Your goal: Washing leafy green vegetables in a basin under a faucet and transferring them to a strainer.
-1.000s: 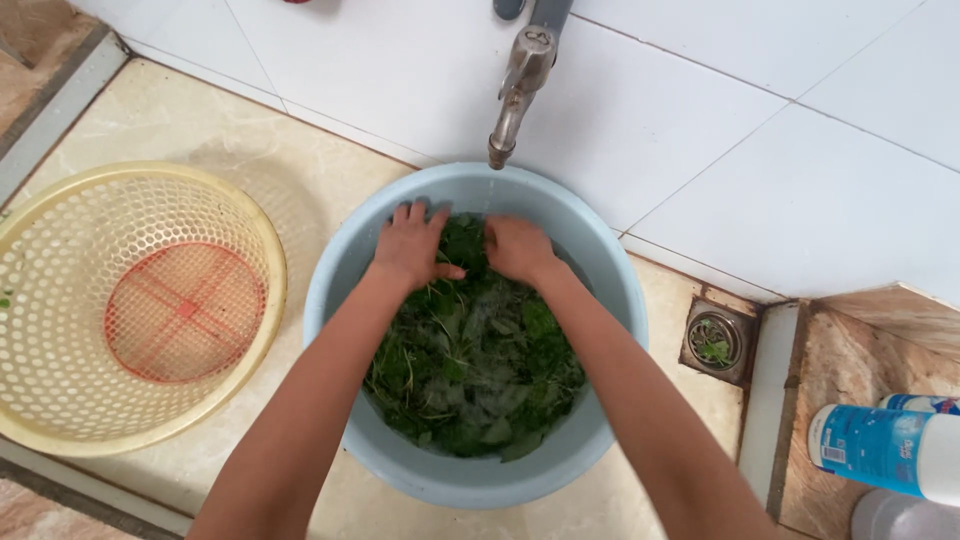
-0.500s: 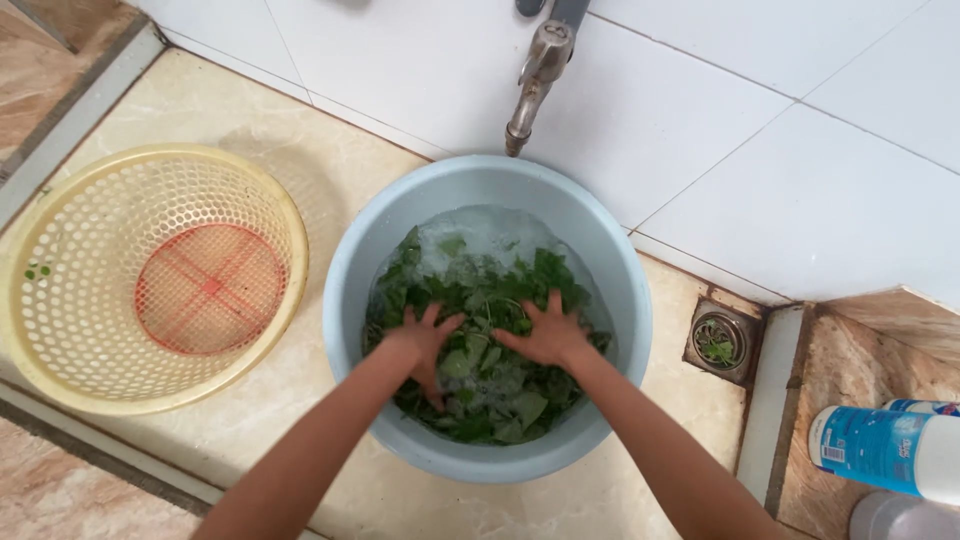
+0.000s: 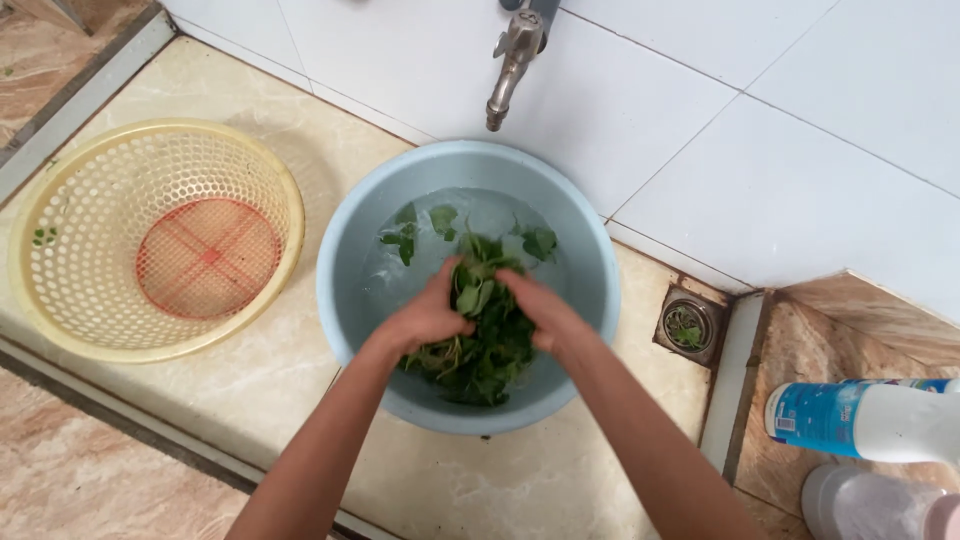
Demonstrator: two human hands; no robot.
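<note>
My left hand point(image 3: 428, 318) and right hand point(image 3: 543, 312) cupped together, gathered clump of wet green leafy vegetables point(image 3: 482, 335) inside round pale-blue plastic basin point(image 3: 345, 270); yellow plastic colander basket point(image 3: 60, 300) lay beside.

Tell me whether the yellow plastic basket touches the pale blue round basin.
Apart. The head view shows a strip of beige floor between the yellow plastic basket rim and the pale blue round basin.

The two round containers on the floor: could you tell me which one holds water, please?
The blue basin under the tap holds water and leafy greens, with both hands in it. The yellow perforated basket beside it has only a few leaf scraps.
</note>
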